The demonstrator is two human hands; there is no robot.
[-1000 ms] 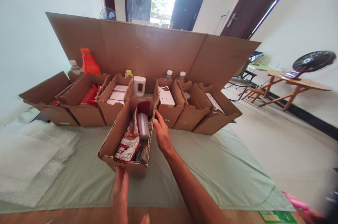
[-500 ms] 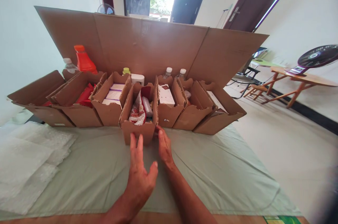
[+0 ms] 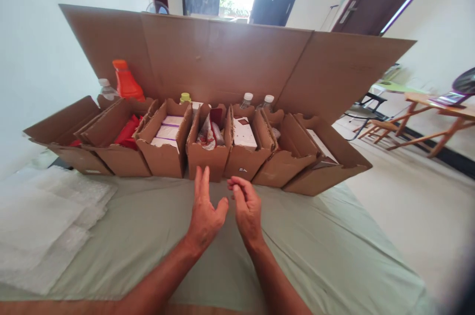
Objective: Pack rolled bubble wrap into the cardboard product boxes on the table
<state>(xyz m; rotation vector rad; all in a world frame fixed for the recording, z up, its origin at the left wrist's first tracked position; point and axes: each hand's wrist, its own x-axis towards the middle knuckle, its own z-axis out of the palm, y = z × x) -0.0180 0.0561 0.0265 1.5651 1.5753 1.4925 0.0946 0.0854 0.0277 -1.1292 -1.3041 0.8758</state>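
In the middle of a row of open cardboard boxes stands a cardboard box (image 3: 208, 160) holding a red and white packet (image 3: 210, 132). My left hand (image 3: 207, 206) is open, its fingertips at the lower front of that box; whether they touch it I cannot tell. Beside it, my right hand (image 3: 247, 206) has its fingers loosely curled and thumb apart, in front of the neighbouring box (image 3: 247, 162) with a white carton (image 3: 244, 131). Nothing shows in either hand. To the left, another box (image 3: 163, 156) contains white packs with purple edges (image 3: 166, 131).
A tall cardboard panel (image 3: 230, 62) stands behind the boxes, with an orange-red bottle (image 3: 128, 82) and several clear bottles before it. Bubble wrap (image 3: 40, 221) lies at the left on the green cloth (image 3: 156, 245). A wooden table (image 3: 438, 107) and stool (image 3: 378, 128) are at the right.
The middle box has been pushed back into line with its neighbours. My right hand has left its right side and drawn back; my left hand has moved forward with it.
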